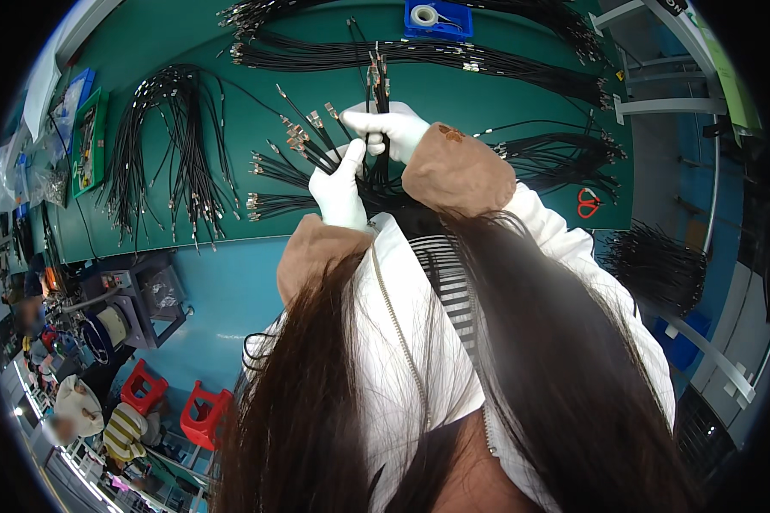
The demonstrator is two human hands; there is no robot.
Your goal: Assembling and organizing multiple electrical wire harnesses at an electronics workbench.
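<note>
Both my hands wear white gloves and meet over the green table. My left hand (340, 190) is closed round a bunch of black cables (316, 154), whose metal connector ends fan out toward the upper left. In my right hand (391, 128) is a second bunch of cables (377, 81), its connector ends pointing away from me. The right thumb and forefinger reach across toward the left bunch, and the fingers of both hands nearly touch. More cables (278, 205) lie on the table just left of my left hand. The lower ends of the held cables are hidden behind my hands and sleeves.
A large looped cable bundle (167, 94) lies at the left, with long bundles (419, 56) along the far side. Red scissors (588, 203) lie near the right edge. A blue bin (441, 30) holds a tape roll. Red stools (204, 415) and other people are at lower left.
</note>
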